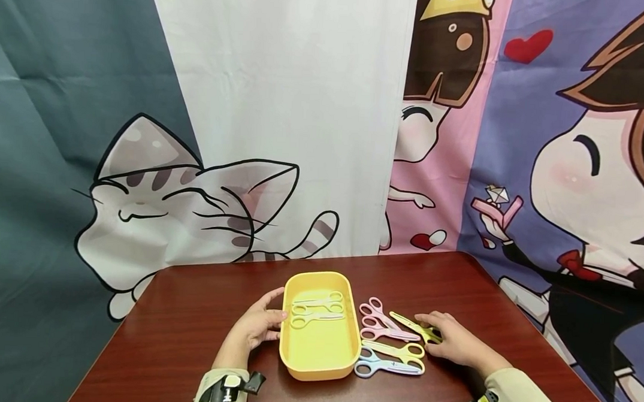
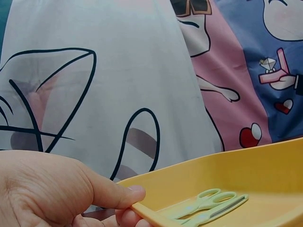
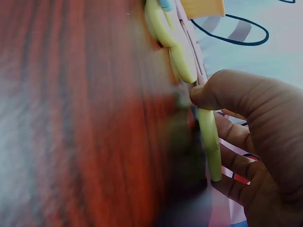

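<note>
My left hand (image 1: 259,323) grips the left side of a yellow plastic box (image 1: 321,352), its thumb over the rim in the left wrist view. Two pairs of light green scissors (image 2: 215,202) lie inside, toward the box's far end. On the right, my right hand (image 1: 451,340) pinches a pair of yellow-green scissors (image 1: 405,321) by the handles, thumb on one side and fingers on the other in the right wrist view. The blades point away to the left, beside the other scissors, and part of the handles is hidden under the fingers.
Between box and right hand lie pink scissors (image 1: 393,333), yellow scissors (image 1: 384,348) and blue scissors (image 1: 398,368), close together on the dark red-brown wooden table (image 1: 187,321). A cartoon-printed curtain (image 1: 283,103) hangs behind the table's far edge.
</note>
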Demonstrator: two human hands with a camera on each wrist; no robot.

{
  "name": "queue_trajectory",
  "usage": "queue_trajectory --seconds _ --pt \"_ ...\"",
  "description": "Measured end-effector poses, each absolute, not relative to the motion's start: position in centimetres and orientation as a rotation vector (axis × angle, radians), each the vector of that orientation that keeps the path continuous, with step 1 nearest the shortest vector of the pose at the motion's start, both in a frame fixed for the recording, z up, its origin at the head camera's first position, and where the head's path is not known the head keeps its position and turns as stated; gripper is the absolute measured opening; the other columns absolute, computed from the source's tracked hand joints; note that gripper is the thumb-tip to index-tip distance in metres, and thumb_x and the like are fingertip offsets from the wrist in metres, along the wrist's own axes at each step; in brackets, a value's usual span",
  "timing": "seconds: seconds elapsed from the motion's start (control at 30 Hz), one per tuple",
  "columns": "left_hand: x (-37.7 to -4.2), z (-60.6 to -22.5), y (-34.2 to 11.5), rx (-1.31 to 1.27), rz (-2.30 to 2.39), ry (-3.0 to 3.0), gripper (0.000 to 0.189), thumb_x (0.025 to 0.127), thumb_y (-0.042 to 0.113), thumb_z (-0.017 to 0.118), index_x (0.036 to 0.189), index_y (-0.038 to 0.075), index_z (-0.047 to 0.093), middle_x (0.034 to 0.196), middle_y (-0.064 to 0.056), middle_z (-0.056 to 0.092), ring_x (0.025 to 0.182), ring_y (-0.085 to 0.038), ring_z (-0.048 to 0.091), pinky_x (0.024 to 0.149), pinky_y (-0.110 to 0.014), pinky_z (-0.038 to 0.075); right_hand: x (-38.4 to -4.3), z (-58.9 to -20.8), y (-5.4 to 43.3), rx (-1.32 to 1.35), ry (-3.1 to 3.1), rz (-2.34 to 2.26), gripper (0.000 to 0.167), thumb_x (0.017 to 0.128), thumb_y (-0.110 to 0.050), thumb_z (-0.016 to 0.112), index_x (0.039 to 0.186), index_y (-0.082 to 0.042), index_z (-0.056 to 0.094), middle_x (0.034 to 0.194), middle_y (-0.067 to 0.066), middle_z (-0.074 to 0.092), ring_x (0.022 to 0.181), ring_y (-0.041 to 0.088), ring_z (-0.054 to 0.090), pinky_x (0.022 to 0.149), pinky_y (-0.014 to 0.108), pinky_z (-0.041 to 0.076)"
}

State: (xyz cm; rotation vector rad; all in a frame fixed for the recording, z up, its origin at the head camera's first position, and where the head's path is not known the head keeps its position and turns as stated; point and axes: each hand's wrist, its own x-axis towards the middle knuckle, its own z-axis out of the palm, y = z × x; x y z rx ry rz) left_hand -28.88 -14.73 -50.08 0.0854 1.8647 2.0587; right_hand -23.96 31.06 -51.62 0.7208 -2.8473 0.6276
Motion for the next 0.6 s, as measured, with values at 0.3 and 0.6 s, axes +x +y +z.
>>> queue_trajectory --seconds 0.3,0.6 --pt "-28.9 -50.1 -14.6 0.082 2.057 1.863 0.067 0.087 0.000 0.059 0.144 0.022 0.030 0.104 -0.026 0.057 0.070 -0.020 0.059 0.057 -0.036 0.054 -24.8 -51.4 30.5 0.686 -2.824 0.692 0.061 0.072 -0.019 0.075 0.128 -0.007 0.053 0.099 -0.006 0.057 0.092 0.018 0.048 0.076 0.035 0.045" --pt "-28.8 -50.0 -14.7 0.085 2.054 1.873 0.067 0.087 0.002 0.059 0.145 0.021 0.030 0.104 -0.026 0.056 0.074 -0.024 0.062 0.060 -0.039 0.055 -25.7 -49.7 29.4 0.626 -2.836 0.755 0.059 0.073 -0.014 0.072 0.129 -0.013 0.053 0.102 -0.004 0.057 0.095 0.018 0.047 0.079 0.037 0.045"
